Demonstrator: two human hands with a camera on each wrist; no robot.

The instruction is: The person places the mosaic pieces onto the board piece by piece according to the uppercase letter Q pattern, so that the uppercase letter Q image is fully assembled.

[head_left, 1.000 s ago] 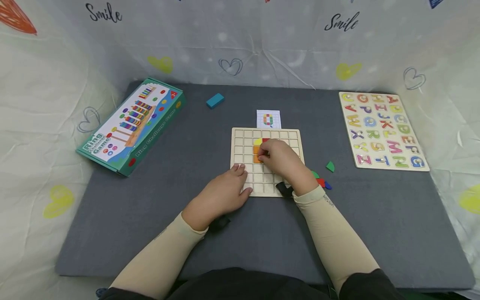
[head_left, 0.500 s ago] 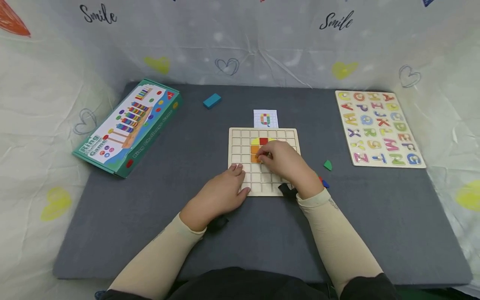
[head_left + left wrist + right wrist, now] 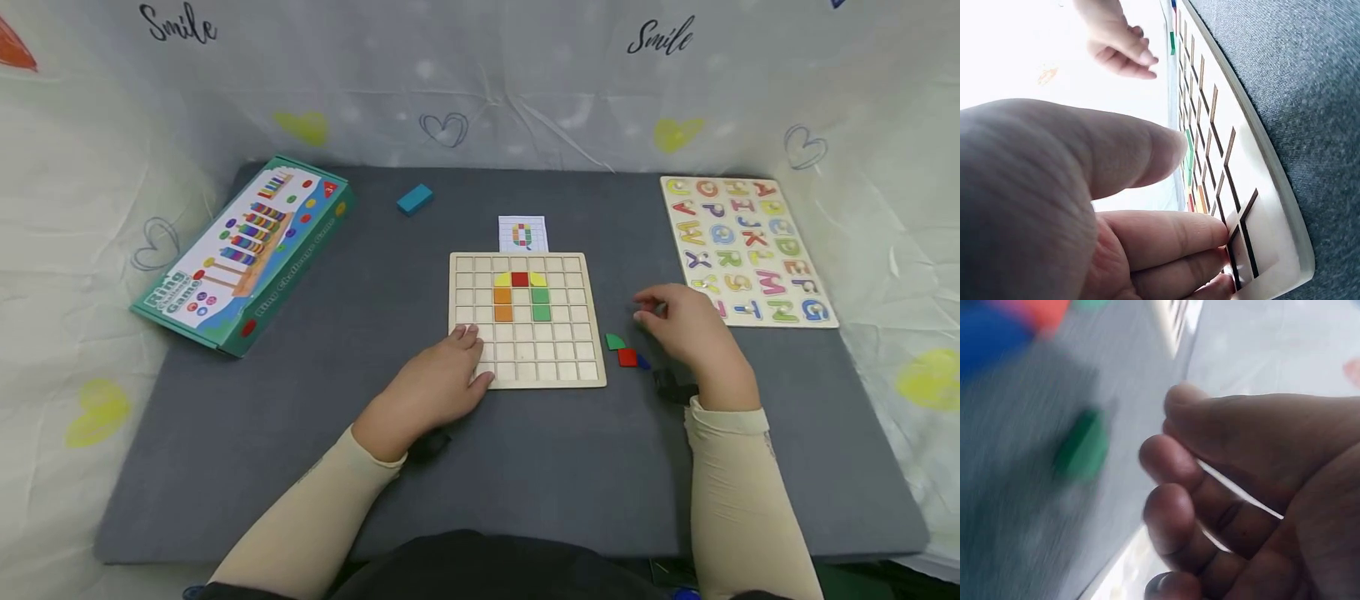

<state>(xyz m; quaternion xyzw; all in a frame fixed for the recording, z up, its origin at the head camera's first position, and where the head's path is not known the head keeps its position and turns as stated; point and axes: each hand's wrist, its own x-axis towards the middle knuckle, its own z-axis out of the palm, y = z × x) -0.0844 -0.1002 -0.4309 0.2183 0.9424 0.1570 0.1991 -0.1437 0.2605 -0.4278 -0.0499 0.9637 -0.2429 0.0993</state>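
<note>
My left hand [image 3: 427, 379] rests on the lower left part of the wooden grid board [image 3: 525, 374], its fingertips touching the board's surface in the left wrist view. Set in the grid are two yellow rounded corner pieces, a red square [image 3: 520, 279] between them, orange squares [image 3: 503, 304] down the left and green squares [image 3: 541, 304] down the right. My right hand [image 3: 693, 337] hovers over the mat right of the board, fingers loosely bent and holding nothing. A loose green piece [image 3: 1083, 447] lies below its fingertips in the right wrist view; the head view hides it.
Beside the board's right edge lie a green quarter-round piece [image 3: 615, 342], a red square piece [image 3: 627, 357] and a blue piece [image 3: 643, 362]. A pattern card [image 3: 522, 234] touches the board's back edge. Around stand a box [image 3: 243, 254], a blue block [image 3: 415, 199] and a letter board [image 3: 750, 250].
My right hand has left the grid and moved right, over the mat. Green squares and a right yellow corner piece are now uncovered. The left hand stays on the board.
</note>
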